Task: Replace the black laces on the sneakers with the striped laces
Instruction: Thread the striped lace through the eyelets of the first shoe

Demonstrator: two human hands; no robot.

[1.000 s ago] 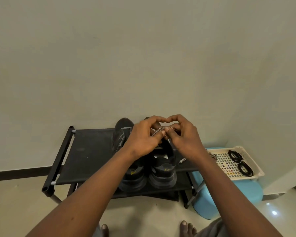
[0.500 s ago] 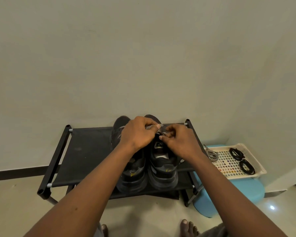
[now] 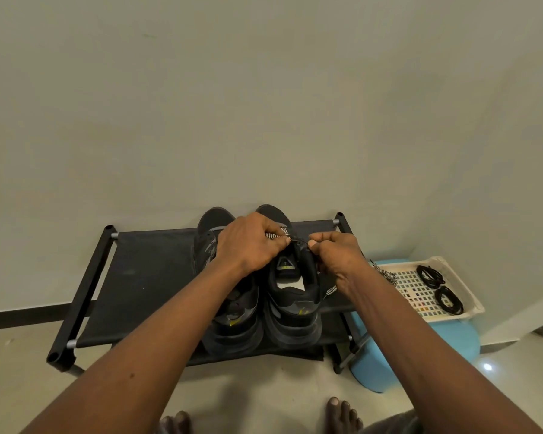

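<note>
Pinching striped lace (image 3: 275,235) with left hand (image 3: 248,242), right hand (image 3: 337,255) grips sneaker (image 3: 292,305).

- Black shoe rack (image 3: 145,277) on the floor (image 3: 264,389): pair of sneakers (image 3: 292,321) toward its right end, heels at the front edge.
- Blue stool (image 3: 452,343) beside it: white tray (image 3: 452,316) holding two coiled black laces (image 3: 449,300).

Dim warm indoor light; sharp focus; wide-angle bowing at edges; small glare spot on floor (image 3: 487,367) (lower right).
</note>
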